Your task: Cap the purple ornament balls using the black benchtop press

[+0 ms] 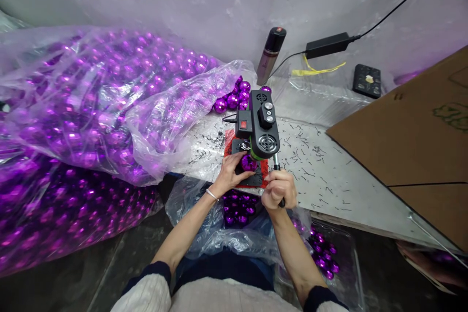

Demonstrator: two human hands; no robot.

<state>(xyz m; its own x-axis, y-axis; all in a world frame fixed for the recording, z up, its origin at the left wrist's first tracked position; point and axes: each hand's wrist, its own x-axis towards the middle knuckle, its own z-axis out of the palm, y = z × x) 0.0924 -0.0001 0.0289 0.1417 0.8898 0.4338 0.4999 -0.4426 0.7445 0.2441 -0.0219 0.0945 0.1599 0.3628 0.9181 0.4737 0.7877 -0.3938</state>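
Note:
A shiny purple ball (249,163) sits under the head of a small black press-like machine (265,122), and the fingers and thumb of my left hand (232,171) close around it. My right hand (280,189) is wrapped round the black grip of the machine's lever (277,165), on its right side. The machine stands on a red sheet (264,180) and has a side box with a red switch (243,125). Part of the ball is hidden by the machine head and my fingers.
Large clear bags of purple balls (109,87) fill the left side. More loose purple balls (234,100) lie behind the machine. A spray can (271,56), power adapter (327,45), dark case (366,81) and cardboard box (409,146) stand around. Short black scraps litter the white table (329,175).

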